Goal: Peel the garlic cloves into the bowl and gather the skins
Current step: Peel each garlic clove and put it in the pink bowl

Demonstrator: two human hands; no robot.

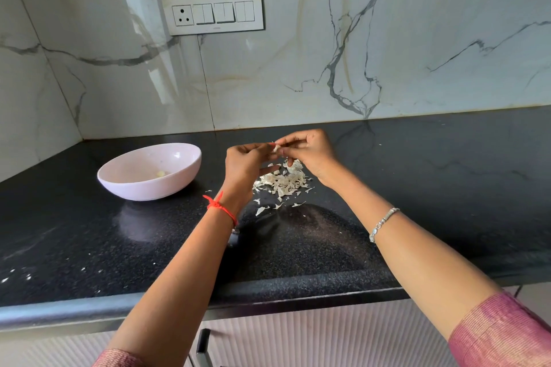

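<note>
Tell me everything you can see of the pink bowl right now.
The bowl is pale pink, wide and shallow, smooth and glossy, looking like ceramic or melamine, with a glint on its inner wall. It stands upright on the black speckled countertop, left of the pile of skins. At its bottom lies one small pale yellowish piece, apparently a peeled clove. Nothing else touches it: the left hand and right hand are apart from it, pinching a garlic clove over the skins.

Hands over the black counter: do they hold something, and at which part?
Both pinch one small whitish garlic clove with their fingertips: the left hand at its left side, the right hand at its right side.
</note>
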